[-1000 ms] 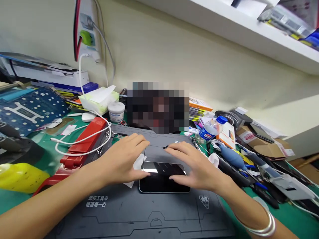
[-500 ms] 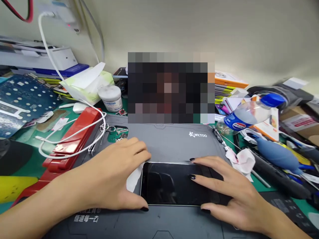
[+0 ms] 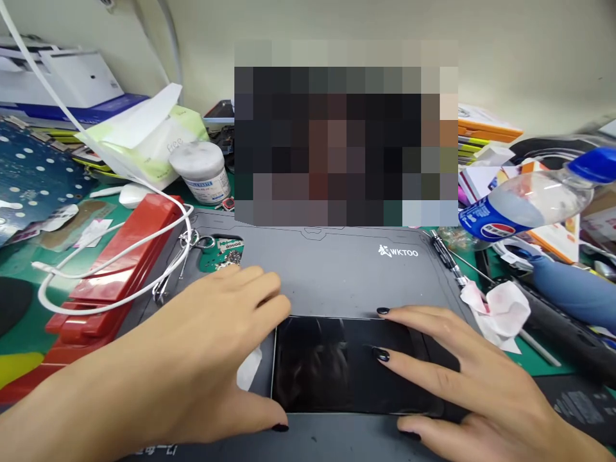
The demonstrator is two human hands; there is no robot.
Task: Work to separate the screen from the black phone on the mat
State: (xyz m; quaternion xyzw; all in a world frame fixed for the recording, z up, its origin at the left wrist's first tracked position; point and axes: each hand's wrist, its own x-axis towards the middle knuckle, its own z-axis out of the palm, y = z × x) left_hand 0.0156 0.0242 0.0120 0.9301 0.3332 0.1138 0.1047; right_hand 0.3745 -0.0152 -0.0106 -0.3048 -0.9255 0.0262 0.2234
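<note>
A black-screened smartphone [image 3: 327, 378] lies flat, screen up, on the grey work mat [image 3: 332, 273]. My left hand [image 3: 216, 346] grips its left end, thumb at the near corner and index finger at the far corner. The other left fingers curl together above the mat. My right hand [image 3: 462, 366] spans the right part of the phone, one fingertip at the far edge, the thumb at the near edge and another finger resting on the glass. A scrap of white paper [image 3: 249, 369] shows partly beneath my left hand.
Left of the mat are a red tool [image 3: 120, 256], a looped white cable [image 3: 43, 301], a jar [image 3: 199, 173] and a tissue pack [image 3: 149, 141]. A bottle [image 3: 534, 199], a crumpled tissue [image 3: 503, 308] and a blue air blower [image 3: 563, 285] crowd the right. A pixelated patch hides the back middle.
The camera view has shifted, so the phone appears larger and the surrounding things lie farther out. Both hands stay at the same ends of the phone.
</note>
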